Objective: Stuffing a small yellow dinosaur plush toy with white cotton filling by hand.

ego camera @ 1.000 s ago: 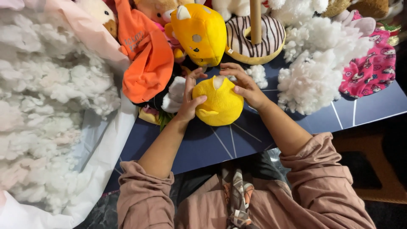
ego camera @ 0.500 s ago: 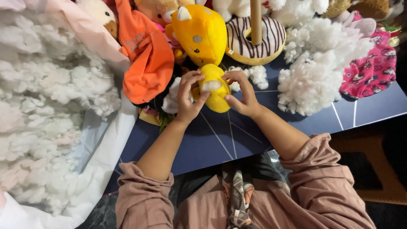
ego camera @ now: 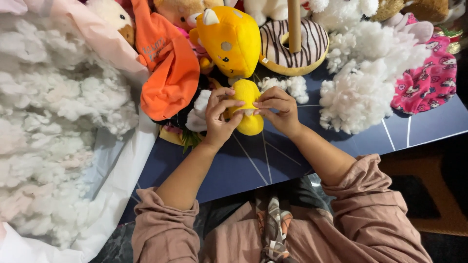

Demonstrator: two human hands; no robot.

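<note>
The person holds a small yellow plush piece (ego camera: pixel 247 109) between both hands, just above the dark blue counter (ego camera: pixel 253 165) and in front of the toys heaped along its far side. The left hand (ego camera: pixel 218 113) wraps the piece's left side, fingers curled over its front and closed on it; the right hand (ego camera: pixel 277 109) pinches its right edge, fingertips meeting the left hand's near the middle of the piece, where a bit of white shows. So the piece sits between the two palms, its lower end hanging free below the fingers. Just behind it stands a larger yellow plush toy (ego camera: pixel 233 39) with white ears, and beside that a striped donut-shaped plush (ego camera: pixel 312 41) ringed on a wooden post (ego camera: pixel 294 22). An orange fabric piece (ego camera: pixel 168 68) lies to the left, a clump of white stuffing (ego camera: pixel 363 83) to the right, and a large heap of stuffing (ego camera: pixel 53 126) fills the left edge on a white sheet.
</note>
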